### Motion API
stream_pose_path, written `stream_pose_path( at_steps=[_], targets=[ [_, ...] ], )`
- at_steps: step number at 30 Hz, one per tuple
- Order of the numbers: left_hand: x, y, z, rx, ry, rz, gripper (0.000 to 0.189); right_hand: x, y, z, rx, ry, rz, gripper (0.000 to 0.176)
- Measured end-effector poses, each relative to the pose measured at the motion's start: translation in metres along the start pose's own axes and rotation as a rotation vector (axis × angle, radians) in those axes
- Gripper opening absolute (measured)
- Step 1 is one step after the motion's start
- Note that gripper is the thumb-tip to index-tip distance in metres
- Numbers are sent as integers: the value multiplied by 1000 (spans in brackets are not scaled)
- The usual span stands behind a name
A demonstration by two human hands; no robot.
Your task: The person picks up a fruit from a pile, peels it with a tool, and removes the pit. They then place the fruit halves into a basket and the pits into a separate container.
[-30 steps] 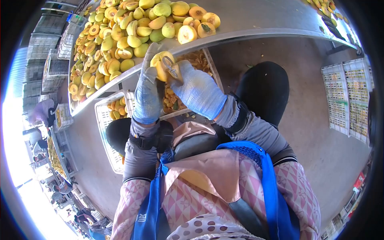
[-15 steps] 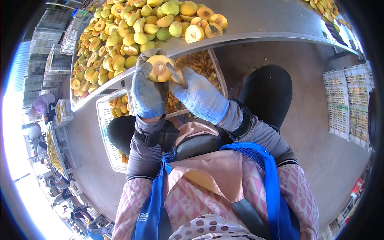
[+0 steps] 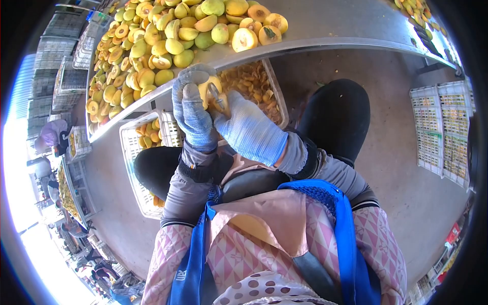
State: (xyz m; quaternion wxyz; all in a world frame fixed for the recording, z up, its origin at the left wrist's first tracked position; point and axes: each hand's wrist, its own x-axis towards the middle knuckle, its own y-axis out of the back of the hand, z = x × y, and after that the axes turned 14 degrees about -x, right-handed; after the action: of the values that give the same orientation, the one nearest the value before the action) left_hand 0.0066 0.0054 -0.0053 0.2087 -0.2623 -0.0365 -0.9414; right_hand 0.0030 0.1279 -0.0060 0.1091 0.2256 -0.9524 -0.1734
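Note:
My left hand (image 3: 194,114), in a pale blue-grey knitted glove, cups a yellow peach half (image 3: 207,87) just beyond the table's near edge. My right hand (image 3: 251,127), gloved alike, is closed round a small hand tool (image 3: 217,97) with a metal, looped-looking tip. That tip meets the fruit; glove and blur partly hide it. Behind my hands, a large heap of yellow-green peach halves (image 3: 147,56) lies on the metal table (image 3: 315,30). Some show their reddish stone centres. Beneath my hands, a crate (image 3: 277,91) holds many small orange-brown pieces.
Left of my legs stands a white crate (image 3: 133,173) with peach halves inside. Stacked white crates (image 3: 441,132) are on the floor at right, and more crate stacks (image 3: 53,66) at far left. A person in a purple top (image 3: 52,133) is in the left background.
My left hand has turned and its fingers now wrap over the peach half, whose cut face faced up before. My right hand has moved slightly with the tool, its tip at the fruit.

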Motion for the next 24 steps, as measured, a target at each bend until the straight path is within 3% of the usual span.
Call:
stream_pose_path(
  at_steps=[5,8,11,14,15,19,22,24],
  targets=[
    [-2,-1,2,-97,103,62,31,-4,0,-3,-230,-36,-5,29],
    [-1,0,7,141,61,5,35,-6,0,-2,-358,18,-3,33],
    [6,-3,17,-429,521,67,40,-6,3,4,-456,83,-24,35],
    [16,6,22,-751,770,-2,42,-6,3,8,-467,44,-84,35],
    [15,10,17,-748,784,-19,39,-7,0,8,-434,52,-65,35],
    [7,-1,15,-543,635,227,33,-7,-3,2,-360,61,-35,36],
    [4,1,2,-687,667,303,32,-7,-1,3,-406,52,-57,37],
    [3,2,2,-584,621,233,32,-7,0,4,-467,49,-83,37]
  ],
)
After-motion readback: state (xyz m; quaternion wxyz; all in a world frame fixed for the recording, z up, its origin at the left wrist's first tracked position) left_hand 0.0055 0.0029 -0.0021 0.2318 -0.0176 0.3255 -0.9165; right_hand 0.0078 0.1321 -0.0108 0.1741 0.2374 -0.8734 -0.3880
